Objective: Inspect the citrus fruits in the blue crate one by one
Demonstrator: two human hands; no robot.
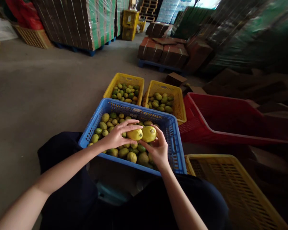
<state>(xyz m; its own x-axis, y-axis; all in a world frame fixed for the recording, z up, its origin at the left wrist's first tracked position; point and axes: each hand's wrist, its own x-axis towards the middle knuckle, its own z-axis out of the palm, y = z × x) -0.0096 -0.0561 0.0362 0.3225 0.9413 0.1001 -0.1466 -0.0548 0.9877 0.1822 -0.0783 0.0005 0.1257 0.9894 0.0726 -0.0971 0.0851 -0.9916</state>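
My left hand (120,132) grips a yellow lemon (134,134) between thumb and fingers. Right beside it, a second, rounder lemon (149,134) is held in my right hand (159,145). The two fruits meet or nearly meet, end toward me, above a blue crate (175,140). Inside that crate lie many green and yellow lemons (131,157), partly hidden by my hands and forearms.
Behind the blue crate stand two yellow crates (128,76) of greenish lemons. A red crate (230,134) is at the right, with another yellow crate (213,156) nearer me. Flattened cartons on a blue pallet (155,65) and wrapped stacks (69,25) stand farther back.
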